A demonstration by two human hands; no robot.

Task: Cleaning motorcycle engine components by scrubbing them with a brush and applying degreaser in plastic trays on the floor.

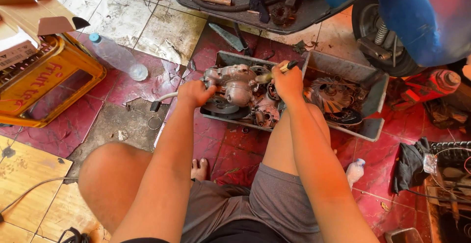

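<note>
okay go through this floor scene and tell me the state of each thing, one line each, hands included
left hand: closed, gripping the left side of the engine part
right hand: closed around a tool handle
tool: held, its tip at the engine part
engine part: bare, grimy, sitting in the left tray
left tray: open, full of parts
right tray: open, holds a finned metal disc
plastic bottle: lying on its side, capped
yellow crate: tilted

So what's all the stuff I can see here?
engine block: one, grey, in the near metal tray
metal trays: two, grey, side by side on the red floor
finned round part: one, metallic, in the far tray
plastic bottle: one, clear with blue cap, lying on the floor
crate: one, yellow, at left
scooter: one, blue, top right
left hand: one, steadying the engine block
right hand: one, grip shut on a tool handle
</note>
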